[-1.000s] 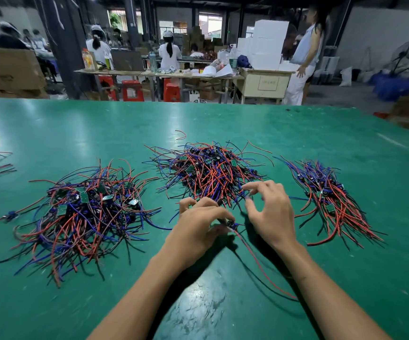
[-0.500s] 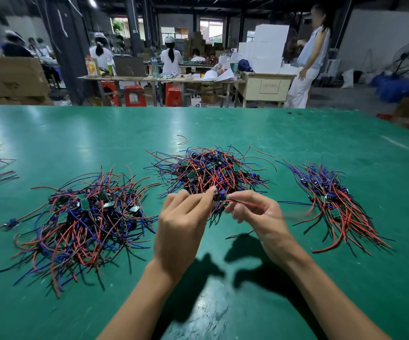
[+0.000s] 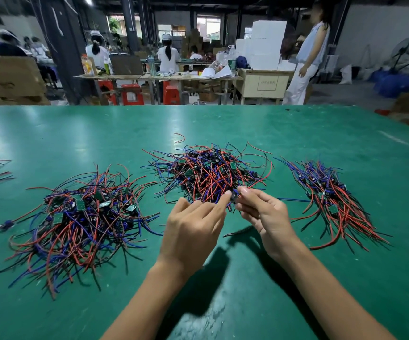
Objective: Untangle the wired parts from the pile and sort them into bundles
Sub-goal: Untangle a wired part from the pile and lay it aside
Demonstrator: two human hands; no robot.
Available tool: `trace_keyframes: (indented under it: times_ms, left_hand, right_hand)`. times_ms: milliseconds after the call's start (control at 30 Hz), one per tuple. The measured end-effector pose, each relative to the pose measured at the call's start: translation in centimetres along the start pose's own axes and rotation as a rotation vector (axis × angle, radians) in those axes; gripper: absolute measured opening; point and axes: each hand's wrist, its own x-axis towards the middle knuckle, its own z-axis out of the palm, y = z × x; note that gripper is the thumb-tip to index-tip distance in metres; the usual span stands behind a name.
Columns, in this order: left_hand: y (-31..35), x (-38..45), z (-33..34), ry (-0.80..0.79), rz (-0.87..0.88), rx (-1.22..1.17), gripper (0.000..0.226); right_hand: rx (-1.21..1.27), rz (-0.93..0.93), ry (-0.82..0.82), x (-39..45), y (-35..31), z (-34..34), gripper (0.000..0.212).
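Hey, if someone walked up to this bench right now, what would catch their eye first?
Probably three heaps of red, blue and black wired parts on the green table: a big tangled pile at left, a middle pile, and a combed bundle at right. In front of the middle pile, the left hand and right hand meet on one small part.
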Motion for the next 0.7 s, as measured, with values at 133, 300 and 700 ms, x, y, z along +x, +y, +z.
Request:
trace_keyframes:
  times_ms: [133, 300, 700]
  left_hand:
    - [0.7, 0.3, -0.5, -0.086, -0.199, -0.227, 0.021]
    - [-0.4, 1.3, -1.0, -0.231, -1.141, -0.958, 0.046]
    - [-0.7, 0.5, -0.2, -0.537, -1.315, -1.394, 0.015]
  right_hand:
    - [-0.021, -0.022, 0.132, 0.9, 0.0, -1.3, 0.009]
    - [-0.170, 0.069, -0.125, 1.2, -0.7, -2.0, 0.017]
    - [-0.342, -0.181, -0.164, 0.1, 2.4, -0.1, 0.008]
